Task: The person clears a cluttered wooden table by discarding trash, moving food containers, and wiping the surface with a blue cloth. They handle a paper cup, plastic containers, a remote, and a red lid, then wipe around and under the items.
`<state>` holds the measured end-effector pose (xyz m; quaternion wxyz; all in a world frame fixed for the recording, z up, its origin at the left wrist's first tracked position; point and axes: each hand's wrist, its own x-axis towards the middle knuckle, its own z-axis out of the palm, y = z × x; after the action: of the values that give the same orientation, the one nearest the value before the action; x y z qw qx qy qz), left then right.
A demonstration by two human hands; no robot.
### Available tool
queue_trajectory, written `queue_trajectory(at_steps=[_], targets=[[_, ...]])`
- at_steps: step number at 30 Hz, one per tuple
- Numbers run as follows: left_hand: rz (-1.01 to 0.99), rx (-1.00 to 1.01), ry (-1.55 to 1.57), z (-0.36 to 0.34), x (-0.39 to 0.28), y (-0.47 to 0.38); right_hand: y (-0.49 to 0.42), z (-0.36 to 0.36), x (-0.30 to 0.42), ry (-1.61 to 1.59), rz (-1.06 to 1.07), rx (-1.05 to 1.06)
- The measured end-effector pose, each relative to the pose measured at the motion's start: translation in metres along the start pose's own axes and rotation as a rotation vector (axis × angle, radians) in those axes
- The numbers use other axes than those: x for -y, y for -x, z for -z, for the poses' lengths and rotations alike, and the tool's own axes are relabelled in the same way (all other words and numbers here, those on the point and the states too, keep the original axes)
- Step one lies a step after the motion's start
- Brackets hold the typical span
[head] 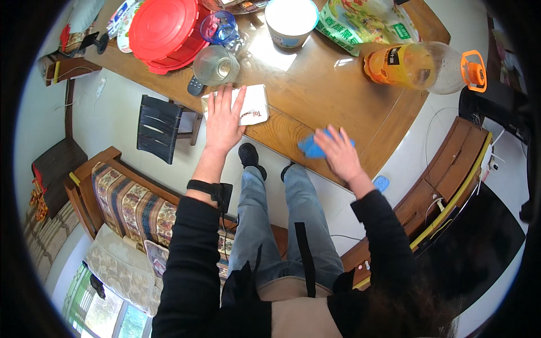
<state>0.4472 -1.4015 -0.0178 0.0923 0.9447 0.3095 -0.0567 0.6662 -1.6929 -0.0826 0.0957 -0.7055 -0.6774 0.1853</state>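
Note:
My left hand (224, 117) lies flat across a white soft pack (255, 101), likely tissues, at the near edge of the wooden table (312, 97). Its fingers are stretched out over the pack and its thumb is partly hidden. Farther right, my right hand (340, 155) presses a blue cloth (312, 145) against the tabletop near the same edge; hand and cloth are slightly blurred. Beyond my left fingertips stands a clear glass (215, 66), with a black remote control (195, 86) beside it.
A red lidded container (162, 31), blue-rimmed glass (219, 27), white tub (291, 23) and green snack bag (367, 25) occupy the far side. A large orange drink bottle (405, 66) lies at right. Below are a black stool (159, 129) and wooden cabinet (450, 156).

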Motion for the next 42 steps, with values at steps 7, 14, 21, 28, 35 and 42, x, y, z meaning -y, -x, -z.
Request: queue_trajectory(at_steps=[7, 14, 21, 28, 35, 42], targets=[[0.061, -0.041, 0.231, -0.002, 0.026, 0.018, -0.187, 0.004, -0.014, -0.134, -0.71, -0.823], [0.362, -0.129, 0.502, 0.002, 0.064, 0.086, -0.142, 0.007, 0.084, -0.111, 0.077, -0.104], [0.436, -0.122, 0.611, -0.009, 0.074, 0.103, -0.197, -0.004, 0.078, 0.062, -0.474, -0.51], [0.413, -0.133, 0.678, 0.002, 0.074, 0.102, -0.141, -0.001, 0.092, -0.025, -0.046, -0.082], [0.366, -0.113, 0.687, -0.001, 0.072, 0.108, -0.204, -0.051, 0.107, 0.019, -0.376, -0.505], [0.257, -0.048, 0.601, 0.005, 0.043, 0.085, -0.038, -0.029, 0.083, 0.022, -0.306, -0.327]])
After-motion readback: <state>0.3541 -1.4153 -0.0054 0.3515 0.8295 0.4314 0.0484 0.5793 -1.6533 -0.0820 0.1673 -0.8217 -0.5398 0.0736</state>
